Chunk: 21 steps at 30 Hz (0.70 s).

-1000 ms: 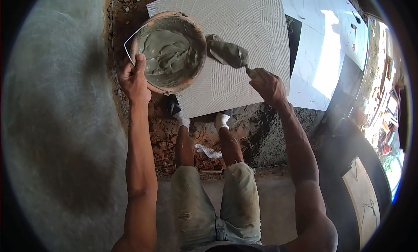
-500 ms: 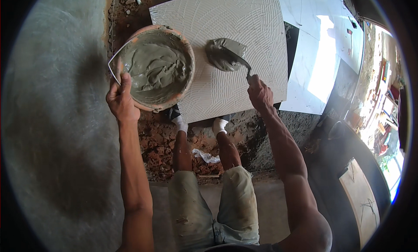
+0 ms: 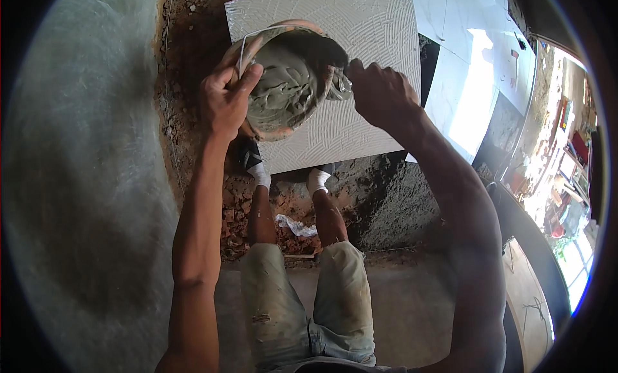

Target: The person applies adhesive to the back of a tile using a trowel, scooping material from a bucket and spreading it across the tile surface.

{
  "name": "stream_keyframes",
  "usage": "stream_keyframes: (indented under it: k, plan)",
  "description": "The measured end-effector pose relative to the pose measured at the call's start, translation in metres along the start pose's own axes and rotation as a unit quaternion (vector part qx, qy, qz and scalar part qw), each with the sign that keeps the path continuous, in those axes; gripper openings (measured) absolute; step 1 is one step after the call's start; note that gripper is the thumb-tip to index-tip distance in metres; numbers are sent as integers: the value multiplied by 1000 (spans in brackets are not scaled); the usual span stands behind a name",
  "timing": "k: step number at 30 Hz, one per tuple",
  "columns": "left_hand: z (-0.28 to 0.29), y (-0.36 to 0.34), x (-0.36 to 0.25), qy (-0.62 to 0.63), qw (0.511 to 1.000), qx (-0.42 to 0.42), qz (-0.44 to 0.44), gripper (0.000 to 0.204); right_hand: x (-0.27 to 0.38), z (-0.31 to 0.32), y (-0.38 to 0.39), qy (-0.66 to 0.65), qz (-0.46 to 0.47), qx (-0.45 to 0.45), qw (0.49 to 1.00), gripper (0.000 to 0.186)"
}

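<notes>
My left hand grips the rim of an orange-brown bucket, thumb over the edge near its thin wire handle. The bucket is tilted above a large tile and holds wet grey mortar. At the bucket's right side my right hand is closed round a trowel; its dark blade lies over the rim, partly inside, and the handle is hidden by my fingers. A lump of mortar shows just right of the bucket. Ridged lines cover the pale face of the tile.
Glossy white tiles lie to the right. Smooth grey floor stretches along the left. My feet in white socks stand at the tile's near edge, on broken reddish soil. A crumpled white scrap lies between my legs.
My left hand has brought the bucket rightward and farther away over the tile, tilting it. My right hand has lifted the trowel off the tile's mortar lump to the bucket's rim.
</notes>
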State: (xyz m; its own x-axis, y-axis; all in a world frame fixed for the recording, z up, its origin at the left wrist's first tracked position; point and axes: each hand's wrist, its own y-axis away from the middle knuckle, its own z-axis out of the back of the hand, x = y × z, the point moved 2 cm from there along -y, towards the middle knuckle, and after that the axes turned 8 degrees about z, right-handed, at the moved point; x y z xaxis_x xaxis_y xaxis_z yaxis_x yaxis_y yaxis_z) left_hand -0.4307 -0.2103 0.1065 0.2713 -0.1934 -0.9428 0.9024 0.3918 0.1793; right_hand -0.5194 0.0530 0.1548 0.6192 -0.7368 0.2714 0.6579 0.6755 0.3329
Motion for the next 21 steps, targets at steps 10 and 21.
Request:
stream_keyframes:
  k: [10,21]
  plan:
    - [-19,-1,-6,104,991,65,54,27,-7,-51,-6,-327,-14,330,886,34]
    - [0,25,4,175,979,5,106,22,19,-88,37,-452,54,88,886,41]
